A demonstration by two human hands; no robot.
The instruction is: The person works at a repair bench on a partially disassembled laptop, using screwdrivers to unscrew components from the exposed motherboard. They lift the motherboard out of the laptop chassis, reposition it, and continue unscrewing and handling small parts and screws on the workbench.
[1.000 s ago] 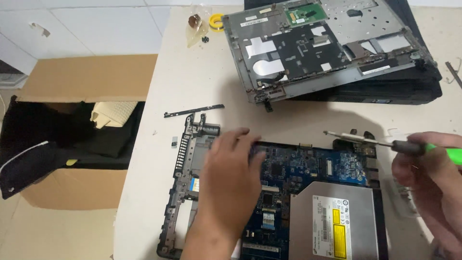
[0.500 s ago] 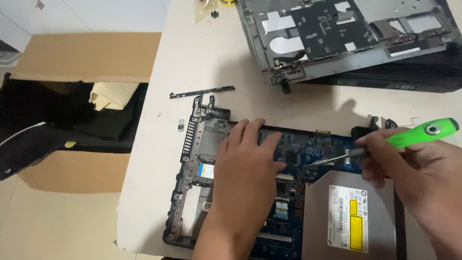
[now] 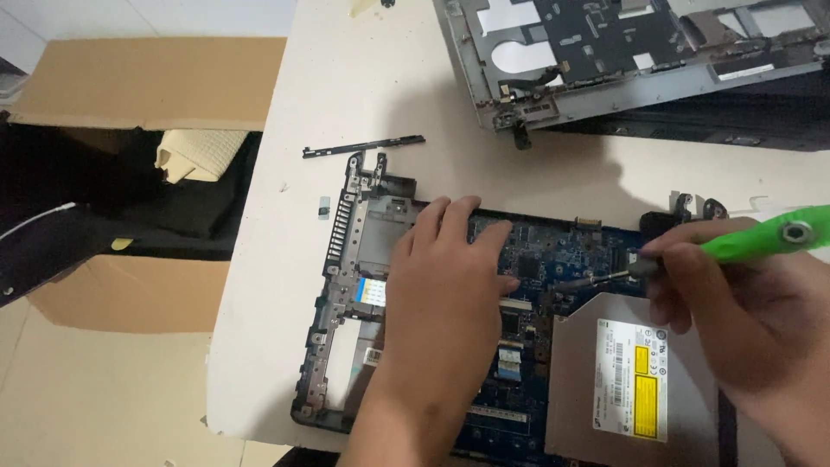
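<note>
Blue circuit board (image 3: 553,259) sits in the open black plastic laptop base (image 3: 346,259) on the white surface (image 3: 363,95). Left hand (image 3: 450,285) lies spread flat on it; right hand (image 3: 743,320) pinches a green-handled screwdriver (image 3: 761,240) just right. Fragile-looking; better gripped by the base's edges. Beyond lies a grey laptop cover (image 3: 622,52).

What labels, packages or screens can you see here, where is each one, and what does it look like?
Label: on the grey optical drive, lower right near the right hand; white rectangle with yellow patches.
Cardboard box: on the floor left of the table; brown, open, dark cloth inside.
No screens visible.
</note>
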